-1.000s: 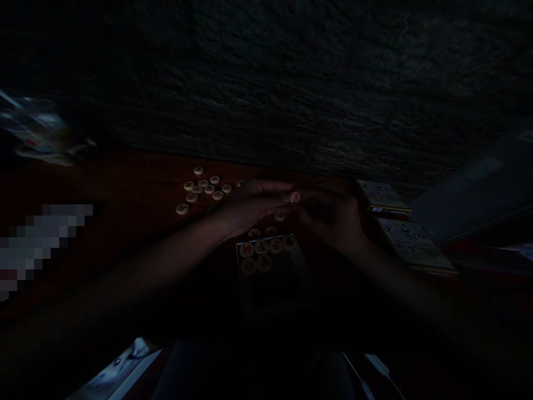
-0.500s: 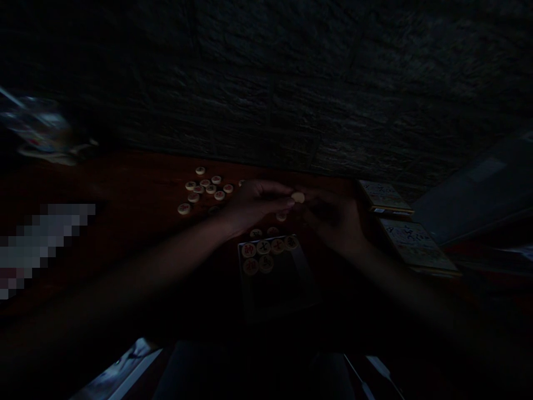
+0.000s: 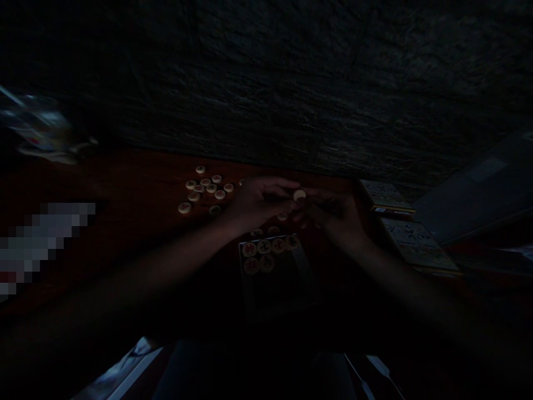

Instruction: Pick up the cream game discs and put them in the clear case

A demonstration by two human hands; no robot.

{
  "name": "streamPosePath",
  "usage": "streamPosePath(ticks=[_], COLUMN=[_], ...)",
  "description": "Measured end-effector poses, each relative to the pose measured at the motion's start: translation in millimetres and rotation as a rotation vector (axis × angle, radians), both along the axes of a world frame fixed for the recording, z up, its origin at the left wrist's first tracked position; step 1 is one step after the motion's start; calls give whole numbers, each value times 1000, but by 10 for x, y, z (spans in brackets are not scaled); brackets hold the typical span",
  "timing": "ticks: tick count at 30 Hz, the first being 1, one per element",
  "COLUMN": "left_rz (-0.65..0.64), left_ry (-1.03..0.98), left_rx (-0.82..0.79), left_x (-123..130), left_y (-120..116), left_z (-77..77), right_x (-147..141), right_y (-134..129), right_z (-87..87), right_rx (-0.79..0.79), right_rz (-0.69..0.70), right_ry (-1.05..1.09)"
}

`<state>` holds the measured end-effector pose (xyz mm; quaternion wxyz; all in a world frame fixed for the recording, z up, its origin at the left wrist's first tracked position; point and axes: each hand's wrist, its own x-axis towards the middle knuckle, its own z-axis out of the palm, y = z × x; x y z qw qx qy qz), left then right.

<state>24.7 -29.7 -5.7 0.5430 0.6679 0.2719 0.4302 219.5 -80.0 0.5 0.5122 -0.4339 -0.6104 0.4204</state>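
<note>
From where I sit, the dark stone wall (image 3: 266, 111) fills most of my feed, and below it runs the reddish-brown tabletop (image 3: 137, 172). The square tray (image 3: 303, 266) lies flat near me, its sides running away toward the wall; six lettered discs (image 3: 264, 246) sit in it, four along the far row and two at the left of the next. Two flat boxes (image 3: 410, 241) lie beyond my right wrist.

My left hand (image 3: 260, 201) points rightward, thumb and fingers pinching the held disc. My right hand (image 3: 343, 219) faces it, fingers loosely curled; in this gloom I cannot tell whether they grip too. Loose discs (image 3: 211, 188) cluster left of my left hand.

The held disc (image 3: 299, 195) is up between both hands, beyond the tray's far edge. Being round, it has no single long axis; its plain pale face points toward me. A second ago its red-lettered face showed here instead. The six discs keep their places in the tray.
</note>
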Motion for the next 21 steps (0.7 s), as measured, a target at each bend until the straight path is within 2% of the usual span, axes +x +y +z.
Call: streamPosePath(ticks=[7, 11, 21], left_rz=[-41, -17, 51], left_ry=[-3, -1, -4], left_rx=[15, 18, -18], left_x=[8, 24, 21], left_y=[-52, -70, -81], left_z=[54, 76, 90], right_x=[-13, -16, -33], right_y=[11, -5, -9], right_z=[-5, 19, 5], right_rx=[0, 13, -2], right_rz=[-28, -10, 20], right_ry=[38, -21, -8])
